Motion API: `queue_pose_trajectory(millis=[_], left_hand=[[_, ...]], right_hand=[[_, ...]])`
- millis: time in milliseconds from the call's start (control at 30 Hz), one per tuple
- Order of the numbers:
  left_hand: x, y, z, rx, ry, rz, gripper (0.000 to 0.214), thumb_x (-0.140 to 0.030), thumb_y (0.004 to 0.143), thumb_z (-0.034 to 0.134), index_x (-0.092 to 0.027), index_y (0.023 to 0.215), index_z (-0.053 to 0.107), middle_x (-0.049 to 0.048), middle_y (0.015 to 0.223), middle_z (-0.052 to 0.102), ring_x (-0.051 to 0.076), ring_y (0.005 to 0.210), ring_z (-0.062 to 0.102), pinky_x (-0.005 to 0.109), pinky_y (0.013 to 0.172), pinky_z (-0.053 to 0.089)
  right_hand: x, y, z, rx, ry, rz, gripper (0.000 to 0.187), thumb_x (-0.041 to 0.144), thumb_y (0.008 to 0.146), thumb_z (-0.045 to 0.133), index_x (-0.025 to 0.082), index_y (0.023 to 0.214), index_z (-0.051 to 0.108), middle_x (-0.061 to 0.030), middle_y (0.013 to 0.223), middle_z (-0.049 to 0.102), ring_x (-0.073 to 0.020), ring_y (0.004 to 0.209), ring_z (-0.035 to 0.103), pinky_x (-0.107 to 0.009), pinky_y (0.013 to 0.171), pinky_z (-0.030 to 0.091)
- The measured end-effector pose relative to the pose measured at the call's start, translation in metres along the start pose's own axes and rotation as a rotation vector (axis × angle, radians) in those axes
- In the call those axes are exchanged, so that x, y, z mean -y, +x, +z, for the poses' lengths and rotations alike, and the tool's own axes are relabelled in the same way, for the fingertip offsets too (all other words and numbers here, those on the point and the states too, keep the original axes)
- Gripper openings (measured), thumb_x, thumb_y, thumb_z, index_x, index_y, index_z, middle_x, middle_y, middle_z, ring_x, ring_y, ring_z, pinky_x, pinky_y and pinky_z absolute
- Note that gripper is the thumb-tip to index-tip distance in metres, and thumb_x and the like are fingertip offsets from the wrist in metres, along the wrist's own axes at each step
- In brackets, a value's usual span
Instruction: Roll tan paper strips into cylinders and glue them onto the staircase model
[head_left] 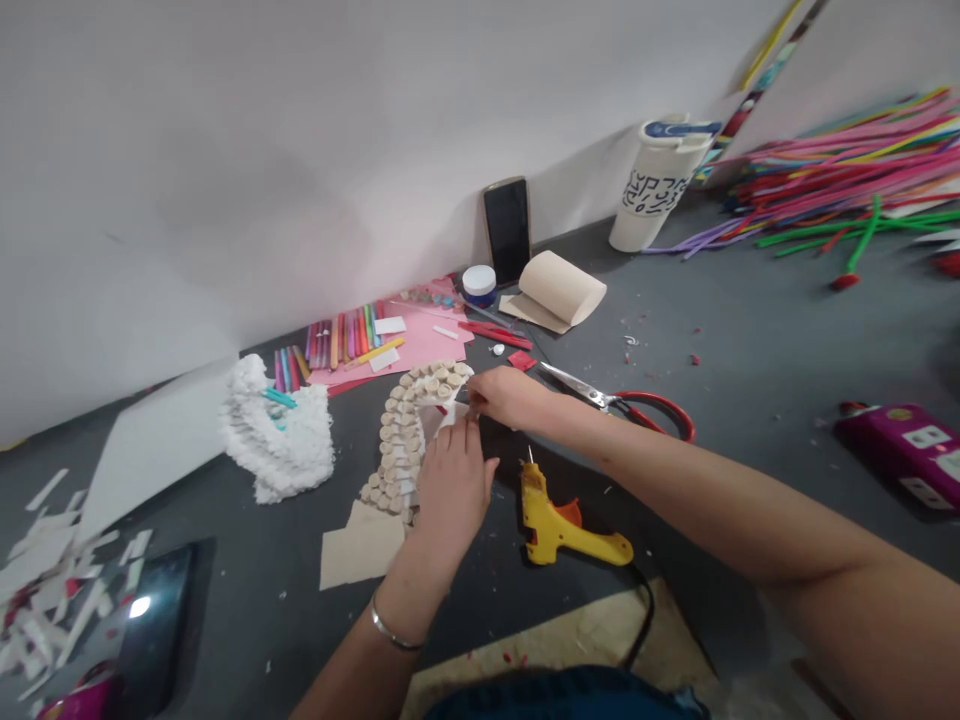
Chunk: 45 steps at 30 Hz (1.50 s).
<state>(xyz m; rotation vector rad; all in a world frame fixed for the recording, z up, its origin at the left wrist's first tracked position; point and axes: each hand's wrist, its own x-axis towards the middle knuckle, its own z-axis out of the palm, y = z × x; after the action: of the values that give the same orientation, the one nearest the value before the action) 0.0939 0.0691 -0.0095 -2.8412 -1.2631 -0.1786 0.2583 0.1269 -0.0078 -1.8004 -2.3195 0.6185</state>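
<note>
Grey floor (720, 340) — a glue gun (555, 520), scissors (592, 392), paper scraps (45, 570).

The left hand (454, 495) stands fingers-up, with the right hand (506, 395) reaching across just above its fingertips.

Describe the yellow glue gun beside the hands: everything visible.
This hot glue gun is yellow plastic with an orange piece mid-body and a thin metal nozzle. It lies on its side on the dark grey surface, handle pointing right, black cord trailing from the handle's end. No hand touches it.
</note>
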Motion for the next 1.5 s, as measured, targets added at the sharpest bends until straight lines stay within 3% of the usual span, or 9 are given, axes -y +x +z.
queue_pose_trajectory(millis=[167, 300, 567, 667, 800, 1133, 1333, 1433, 1500], left_hand=[[-0.002, -0.014, 0.000, -0.059, -0.032, -0.008, 0.051, -0.027, 0.090, 0.059, -0.004, 0.134, 0.048, 0.0220, 0.140, 0.051, 0.033, 0.127, 0.048, 0.047, 0.103, 0.044], [0.002, -0.037, -0.007, -0.228, -0.043, -0.038, 0.046, -0.030, 0.093, 0.054, -0.011, 0.135, 0.049, 0.0184, 0.141, 0.051, 0.032, 0.129, 0.047, 0.046, 0.105, 0.041], [0.019, -0.088, 0.008, -0.392, -0.010, -0.292, 0.077, -0.047, 0.086, 0.063, -0.011, 0.146, 0.031, 0.0262, 0.140, 0.047, 0.038, 0.136, 0.041, 0.054, 0.109, 0.035], [0.026, -0.099, 0.017, -0.375, -0.013, -0.369, 0.100, -0.063, 0.079, 0.063, -0.008, 0.150, 0.019, 0.0305, 0.145, 0.040, 0.041, 0.140, 0.034, 0.059, 0.111, 0.032], [0.035, -0.115, 0.021, -0.278, -0.033, -0.389, 0.107, -0.072, 0.077, 0.057, -0.008, 0.152, 0.014, 0.0301, 0.148, 0.039, 0.042, 0.142, 0.032, 0.060, 0.110, 0.031], [0.062, -0.148, 0.013, -0.157, -0.012, -0.412, 0.073, -0.057, 0.094, 0.040, -0.011, 0.149, 0.028, 0.0223, 0.145, 0.047, 0.036, 0.136, 0.042, 0.061, 0.112, 0.026], [0.099, -0.166, -0.008, -0.142, 0.049, -0.605, 0.058, -0.045, 0.100, 0.026, -0.010, 0.143, 0.042, 0.0219, 0.145, 0.047, 0.038, 0.139, 0.038, 0.065, 0.114, 0.019], [0.094, -0.163, -0.009, -0.185, -0.010, -0.596, 0.062, -0.052, 0.098, 0.027, -0.012, 0.142, 0.043, 0.0205, 0.145, 0.048, 0.036, 0.141, 0.036, 0.062, 0.117, 0.015], [0.078, -0.155, -0.004, -0.167, -0.071, -0.520, 0.080, -0.066, 0.092, 0.034, -0.010, 0.149, 0.031, 0.0229, 0.145, 0.048, 0.037, 0.141, 0.036, 0.062, 0.117, 0.014]], right_hand=[[0.001, -0.003, -0.001, -0.004, 0.031, 0.020, 0.015, 0.018, 0.086, 0.059, 0.013, 0.098, 0.067, -0.0090, 0.096, 0.073, -0.0186, 0.086, 0.066, -0.023, 0.065, 0.039], [0.002, -0.002, 0.001, -0.001, 0.036, 0.011, 0.012, 0.013, 0.084, 0.059, 0.015, 0.091, 0.069, -0.0079, 0.094, 0.073, -0.0178, 0.087, 0.065, -0.023, 0.069, 0.039], [0.002, -0.002, 0.000, 0.023, 0.054, 0.020, 0.015, 0.009, 0.080, 0.058, 0.013, 0.090, 0.069, -0.0077, 0.091, 0.073, -0.0178, 0.083, 0.064, -0.023, 0.068, 0.040], [0.003, -0.003, 0.000, 0.030, 0.065, 0.019, 0.016, 0.008, 0.079, 0.058, 0.013, 0.089, 0.069, -0.0071, 0.089, 0.072, -0.0169, 0.081, 0.064, -0.023, 0.068, 0.040], [0.001, -0.006, 0.001, 0.026, 0.089, 0.022, 0.015, 0.010, 0.080, 0.056, 0.012, 0.090, 0.068, -0.0074, 0.089, 0.072, -0.0170, 0.079, 0.063, -0.025, 0.068, 0.042], [-0.004, -0.004, 0.008, 0.028, 0.104, 0.042, 0.015, 0.014, 0.080, 0.056, 0.014, 0.090, 0.068, -0.0076, 0.087, 0.072, -0.0188, 0.079, 0.065, -0.028, 0.069, 0.044], [-0.003, -0.004, 0.009, 0.024, 0.095, 0.076, 0.013, 0.012, 0.077, 0.057, 0.015, 0.085, 0.067, -0.0081, 0.086, 0.072, -0.0202, 0.080, 0.065, -0.029, 0.068, 0.044], [-0.003, -0.004, 0.009, 0.025, 0.105, 0.081, 0.013, 0.012, 0.076, 0.057, 0.015, 0.085, 0.067, -0.0078, 0.087, 0.071, -0.0198, 0.080, 0.065, -0.028, 0.067, 0.044], [-0.002, -0.004, 0.009, 0.023, 0.109, 0.088, 0.013, 0.012, 0.076, 0.057, 0.015, 0.085, 0.066, -0.0075, 0.088, 0.071, -0.0192, 0.079, 0.064, -0.028, 0.066, 0.044]])
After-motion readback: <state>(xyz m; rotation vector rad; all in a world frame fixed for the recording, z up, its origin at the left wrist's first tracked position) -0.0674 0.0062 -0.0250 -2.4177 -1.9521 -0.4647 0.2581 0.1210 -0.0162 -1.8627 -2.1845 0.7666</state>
